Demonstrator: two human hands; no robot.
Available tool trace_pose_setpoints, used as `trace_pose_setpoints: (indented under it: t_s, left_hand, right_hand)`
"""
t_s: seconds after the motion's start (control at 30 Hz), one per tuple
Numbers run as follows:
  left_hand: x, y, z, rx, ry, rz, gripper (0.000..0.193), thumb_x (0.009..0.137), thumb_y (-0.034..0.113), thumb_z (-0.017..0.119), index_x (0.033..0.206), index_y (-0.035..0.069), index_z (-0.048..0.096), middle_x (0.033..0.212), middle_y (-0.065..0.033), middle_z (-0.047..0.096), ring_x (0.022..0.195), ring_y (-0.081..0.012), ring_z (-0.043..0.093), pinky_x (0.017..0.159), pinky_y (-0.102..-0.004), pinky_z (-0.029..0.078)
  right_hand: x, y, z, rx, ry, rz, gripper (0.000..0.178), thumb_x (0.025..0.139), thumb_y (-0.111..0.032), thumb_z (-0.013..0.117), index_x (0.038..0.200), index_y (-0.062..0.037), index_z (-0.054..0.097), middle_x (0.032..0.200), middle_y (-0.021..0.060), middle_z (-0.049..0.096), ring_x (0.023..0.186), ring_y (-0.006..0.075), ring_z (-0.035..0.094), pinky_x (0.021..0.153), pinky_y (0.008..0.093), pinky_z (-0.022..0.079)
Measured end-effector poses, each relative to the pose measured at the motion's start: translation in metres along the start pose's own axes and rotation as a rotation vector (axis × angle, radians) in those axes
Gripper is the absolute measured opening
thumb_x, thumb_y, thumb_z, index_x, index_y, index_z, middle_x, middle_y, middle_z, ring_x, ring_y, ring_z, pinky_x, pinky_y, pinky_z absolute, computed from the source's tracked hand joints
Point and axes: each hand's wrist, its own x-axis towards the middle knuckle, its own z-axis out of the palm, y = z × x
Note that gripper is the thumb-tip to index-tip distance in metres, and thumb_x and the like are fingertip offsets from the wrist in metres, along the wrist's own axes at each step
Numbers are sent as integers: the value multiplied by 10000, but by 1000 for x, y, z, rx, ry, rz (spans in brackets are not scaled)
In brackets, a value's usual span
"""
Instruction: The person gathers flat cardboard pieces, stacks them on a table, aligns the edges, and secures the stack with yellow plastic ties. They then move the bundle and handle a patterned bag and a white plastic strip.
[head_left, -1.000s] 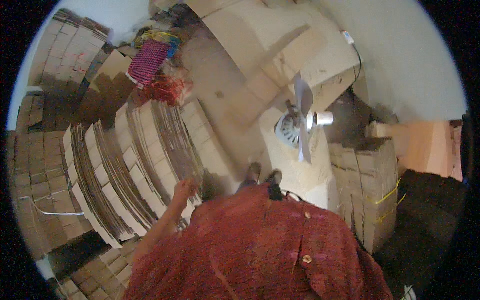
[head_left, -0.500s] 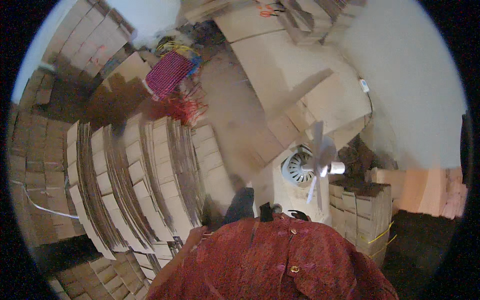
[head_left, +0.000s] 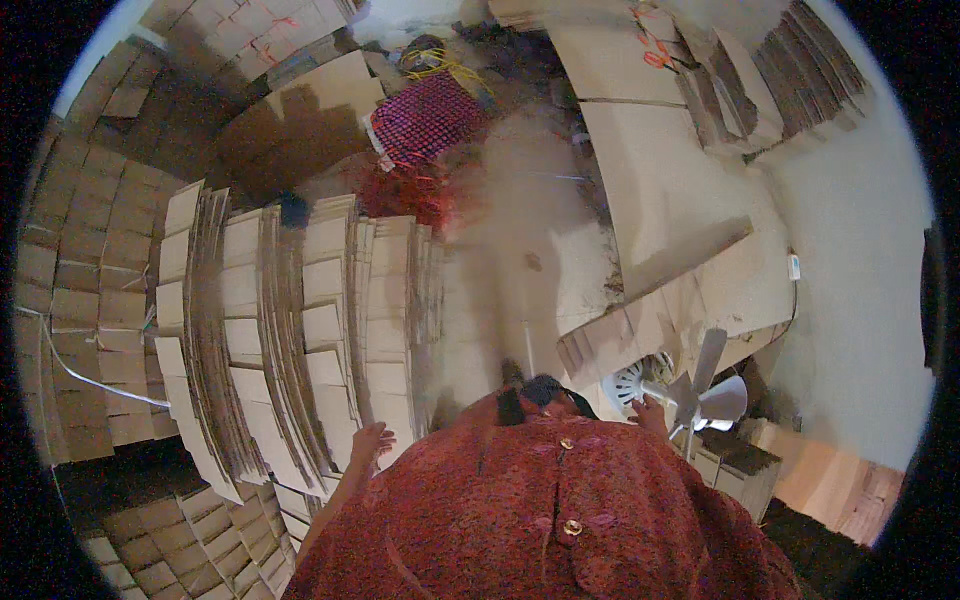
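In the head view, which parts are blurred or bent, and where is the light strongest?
Head view: the white fan is smeared by blur; the cardboard stacks bow toward the fisheye rim; the pale wall at right is brightest, and the lower left lies in shadow.

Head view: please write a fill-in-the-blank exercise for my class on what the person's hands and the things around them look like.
1. The left hand is at the stacks of flattened ____.
2. The right hand is next to a white ____ with blades.
3. The person's shirt is ____ in colour.
4. The checked bag lies ____ the stacks, farther from the person.

Missing words: cardboard; fan; red; beyond
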Motion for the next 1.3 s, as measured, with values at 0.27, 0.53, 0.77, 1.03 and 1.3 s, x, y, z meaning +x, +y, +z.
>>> trace_pose_setpoints:
  t_s: [0.27,0.53,0.77,1.03,1.3]
  left_hand:
    - [13,-54,-28,-54,-56,68,280,865,302,559,956,37,569,830,-90,623,694,-194,615,548,-299,482]
    - [9,-11,17,-19,49,47,292,863,303,565,958,27,581,816,-80,625,684,-171,604,553,-284,475]
    - [39,190,128,-68,18,88,303,861,304,569,960,19,593,804,-70,626,675,-151,593,556,-271,470]
    - [116,396,204,-106,-25,227,321,879,300,547,996,5,597,849,-73,631,710,-137,591,630,-249,462]
    - [136,448,202,-178,84,80,387,854,336,582,1043,-1,566,887,-103,635,711,-147,595,599,-251,465]
  right_hand:
    - [38,-56,25,-112,-76,54,456,845,-284,584,1167,27,498,1025,138,575,713,215,601,576,331,492]
    - [106,-127,23,-247,-111,92,439,849,-277,582,1155,28,508,988,128,583,710,207,594,584,330,488]
    - [216,-206,58,-333,-180,129,424,851,-270,581,1144,30,517,956,120,590,707,200,589,591,329,484]
    - [325,-330,115,-352,-319,69,407,854,-262,579,1132,32,527,920,110,598,704,192,582,599,328,480]
    - [378,-399,146,-414,-376,37,391,858,-254,578,1119,34,537,884,100,606,701,184,576,606,326,476]
